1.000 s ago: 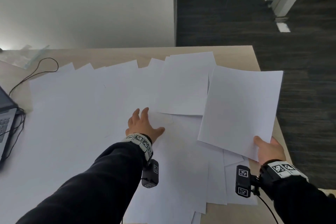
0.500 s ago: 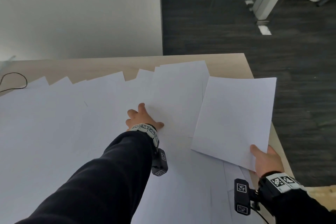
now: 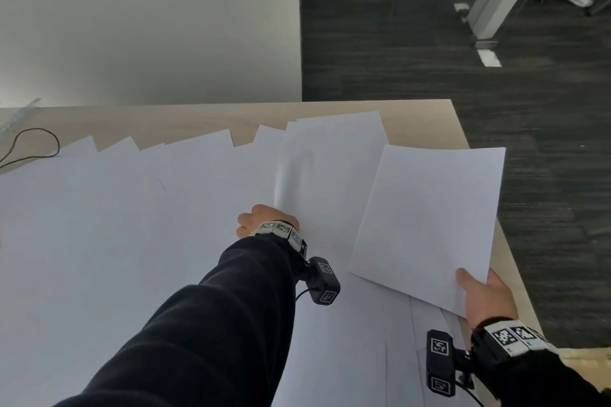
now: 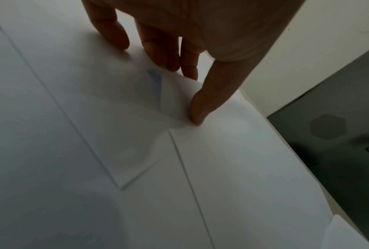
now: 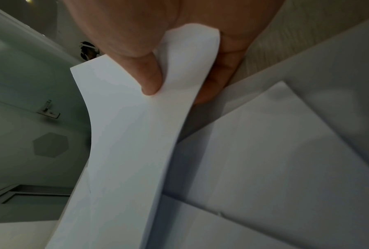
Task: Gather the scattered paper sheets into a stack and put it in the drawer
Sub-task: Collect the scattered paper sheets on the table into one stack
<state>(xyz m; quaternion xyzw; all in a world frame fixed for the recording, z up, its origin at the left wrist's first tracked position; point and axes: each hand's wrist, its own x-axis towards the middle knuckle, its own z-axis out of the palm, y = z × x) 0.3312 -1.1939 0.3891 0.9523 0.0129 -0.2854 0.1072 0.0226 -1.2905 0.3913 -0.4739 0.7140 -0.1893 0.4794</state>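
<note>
Several white paper sheets [image 3: 132, 225] lie spread and overlapping across the wooden table [image 3: 426, 116]. My left hand [image 3: 264, 220] is at the near left corner of one sheet [image 3: 330, 175], whose left edge curls up off the pile. In the left wrist view the thumb [image 4: 200, 107] presses on top of that corner, and the fingers [image 4: 168, 55] reach behind it. My right hand [image 3: 486, 297] holds a thin stack of sheets [image 3: 429, 225] by its near corner above the table's right side. There the thumb [image 5: 149, 79] lies on top of that stack [image 5: 125, 151], with the fingers beneath.
The table's right edge [image 3: 509, 261] runs beside my right hand, with dark floor [image 3: 545, 175] beyond. A black cable loop [image 3: 29, 145] lies at the far left. A white wall [image 3: 148, 26] stands behind the table. No drawer is in view.
My left hand slid forward and right from lying flat on the pile to the sheet's corner, and that sheet's left edge lifted. The view swung right, losing the laptop. The right hand still holds its stack.
</note>
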